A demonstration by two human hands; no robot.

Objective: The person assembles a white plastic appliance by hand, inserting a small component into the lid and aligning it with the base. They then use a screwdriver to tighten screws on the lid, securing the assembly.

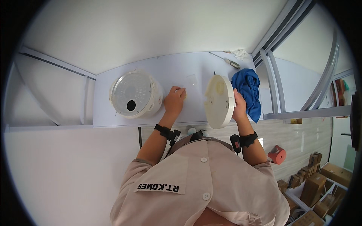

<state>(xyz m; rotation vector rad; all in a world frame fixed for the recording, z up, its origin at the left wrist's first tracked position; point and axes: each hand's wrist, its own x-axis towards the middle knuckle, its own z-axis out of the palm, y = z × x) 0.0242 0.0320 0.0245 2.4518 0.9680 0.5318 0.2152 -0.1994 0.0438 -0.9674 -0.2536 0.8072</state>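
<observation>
My right hand (pixel 240 105) grips the rim of a round white lid (pixel 219 103), which is tipped up on its side above the table. A yellowish stain marks the upper part of the lid's face, and a few small dots show lower down. Left of it, my left hand (pixel 175 101) is at the table with its fingers closed together; a small yellowish bit shows at the fingertips, too small to name. Beside that hand stands a round white tub (pixel 156 94) with a greyish top and a black round spot on it.
A crumpled blue cloth (pixel 247 92) lies right of the lid. Behind it are a screwdriver (pixel 230 63) and a crumpled white tissue (pixel 238 53). A small clear sheet (pixel 192 80) lies mid-table. Metal frames flank the white table (pixel 177 64); cardboard boxes (pixel 315 186) and a red roll (pixel 278 154) are lower right.
</observation>
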